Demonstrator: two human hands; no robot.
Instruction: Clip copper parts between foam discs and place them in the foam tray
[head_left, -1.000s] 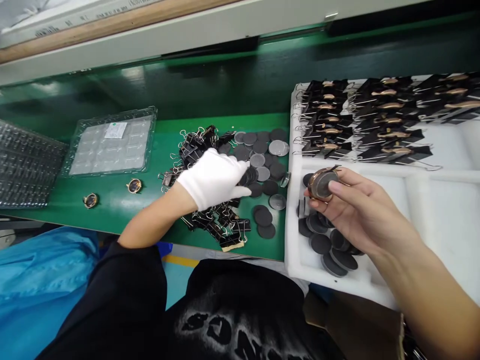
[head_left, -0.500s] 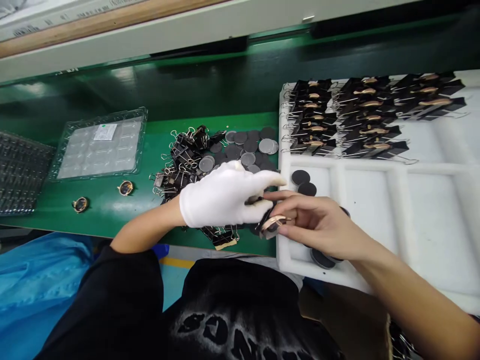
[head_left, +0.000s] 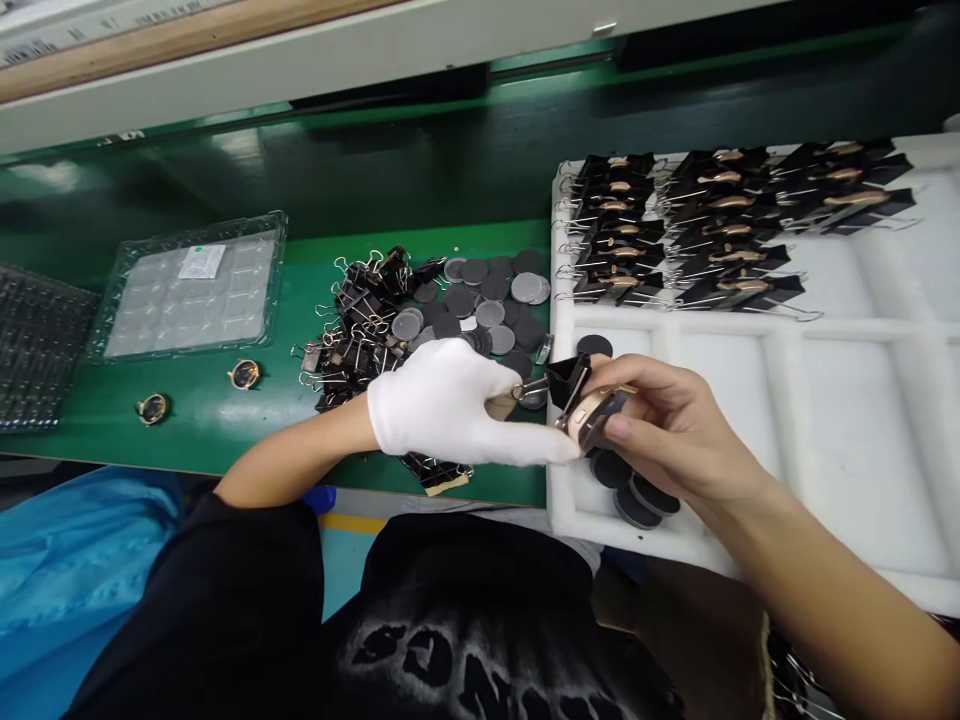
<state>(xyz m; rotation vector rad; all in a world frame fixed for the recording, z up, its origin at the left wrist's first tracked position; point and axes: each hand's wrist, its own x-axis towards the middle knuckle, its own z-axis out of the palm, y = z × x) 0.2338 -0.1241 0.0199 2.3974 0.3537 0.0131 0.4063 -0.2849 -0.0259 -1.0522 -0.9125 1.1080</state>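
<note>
My left hand (head_left: 465, 405), in a white glove, has its fingers curled at the wire handle of a black binder clip (head_left: 566, 382). Its thumb stretches along to a rose-gold watch case (head_left: 592, 412), touching its lower edge. My bare right hand (head_left: 667, 425) pinches this case between thumb and fingers, with a dark disc against its face. The clip stands right beside the case; whether its jaws grip the case is hard to see. Black discs (head_left: 637, 500) lie under my right hand in the white foam tray (head_left: 679, 385).
Loose binder clips (head_left: 360, 340) and black and clear discs (head_left: 480, 300) are heaped left of the tray. Clipped watch cases (head_left: 619, 230) stand in rows at the tray's back. Two round gold parts (head_left: 244, 375) and a clear plastic tray (head_left: 195, 300) sit further left.
Both hands have shifted slightly right, over the tray's edge. The binder clip and watch case have turned and now show between the hands. My left thumb now reaches along below the clip.
</note>
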